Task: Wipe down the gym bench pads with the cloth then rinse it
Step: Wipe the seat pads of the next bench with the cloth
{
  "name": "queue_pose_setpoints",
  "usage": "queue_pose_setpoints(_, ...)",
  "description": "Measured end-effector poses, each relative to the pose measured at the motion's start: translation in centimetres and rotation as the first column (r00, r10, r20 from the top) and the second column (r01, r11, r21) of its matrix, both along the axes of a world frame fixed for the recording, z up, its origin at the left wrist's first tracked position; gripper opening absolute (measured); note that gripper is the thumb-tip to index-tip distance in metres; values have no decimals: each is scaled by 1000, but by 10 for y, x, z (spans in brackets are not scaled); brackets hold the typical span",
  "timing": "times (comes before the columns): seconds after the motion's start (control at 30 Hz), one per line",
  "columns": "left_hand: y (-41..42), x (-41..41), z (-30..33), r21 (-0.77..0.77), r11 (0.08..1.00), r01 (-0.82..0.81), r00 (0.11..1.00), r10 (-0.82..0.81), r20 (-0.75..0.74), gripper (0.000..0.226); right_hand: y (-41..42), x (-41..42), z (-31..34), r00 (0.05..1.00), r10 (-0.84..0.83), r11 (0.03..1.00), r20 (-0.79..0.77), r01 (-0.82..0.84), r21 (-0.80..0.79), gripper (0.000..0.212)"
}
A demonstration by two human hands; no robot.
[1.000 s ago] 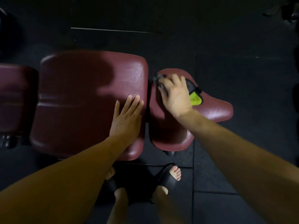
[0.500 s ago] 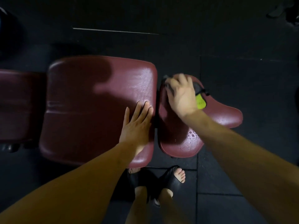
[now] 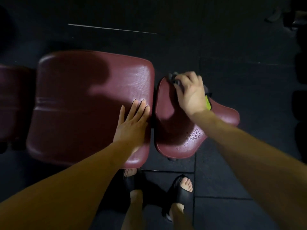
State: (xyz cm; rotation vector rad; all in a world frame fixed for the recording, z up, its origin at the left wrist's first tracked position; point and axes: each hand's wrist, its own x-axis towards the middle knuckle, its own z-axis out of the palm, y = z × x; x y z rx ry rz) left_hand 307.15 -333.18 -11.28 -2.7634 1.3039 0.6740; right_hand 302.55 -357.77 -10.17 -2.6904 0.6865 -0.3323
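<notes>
right hand (image 3: 191, 93) pressed down on the cloth (image 3: 208, 102), fingers curled over it at the far end of the small seat pad (image 3: 167, 130) — likely bearing down to scrub that edge. mostly hidden under the palm, dark fabric with a bright yellow-green patch poking out at the side. left hand (image 3: 131, 128) laid flat on the large back pad (image 3: 74, 105), fingers straight and close together — probably bracing the body while leaning over. maroon vinyl, glossy and faintly pebbled, rounded corners; water beads clustered on the near right part of the seat pad, not yet wiped. dark rubber floor tiles (image 3: 224, 188) below.
</notes>
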Motion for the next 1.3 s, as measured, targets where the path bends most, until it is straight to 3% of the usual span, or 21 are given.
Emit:
queue_pose_setpoints(0.17,-6,2,8,53,999,13,1000,-12,-10,64,57,-100,4,981,187,979,-45,-183,89,30)
queue_pose_setpoints(0.27,-7,1,9,70,997,9,1000,-9,-7,66,29,-80,-3,964,259,966,-54,-258,22,29)
queue_pose_setpoints(0.37,-7,1,8,73,997,-3,1000,4,-11,65,-13,-21,-4,993,115,992,-19,-116,-54,23)
queue_pose_setpoints(0.5,-6,0,9,104,995,10,1000,-10,2,64,-33,8,1,997,-77,997,-24,76,-11,25)
queue_pose_setpoints(0.6,-8,0,11,113,993,17,1000,-17,0,65,1,-43,0,997,-75,997,-16,75,3,28)
queue_pose_setpoints(0.73,-11,-1,13,115,993,2,1000,0,-13,66,30,-104,-1,996,67,997,-53,-65,33,31)
queue_pose_setpoints(0.83,-11,-1,12,130,991,11,1000,-9,-15,67,5,-63,-11,996,86,996,-36,-86,-20,30)
queue_pose_setpoints(1.0,-10,-1,10,138,990,5,1000,-4,-7,66,-36,17,-9,996,-88,996,-32,88,-3,24)
queue_pose_setpoints(1.2,-14,-3,14,108,994,-14,1000,13,3,65,-35,-96,5,998,46,998,-41,-48,-34,29)
queue_pose_setpoints(1.3,-17,-5,15,127,992,-25,1000,26,-7,65,-59,-138,7,978,-206,978,-30,205,-43,24)
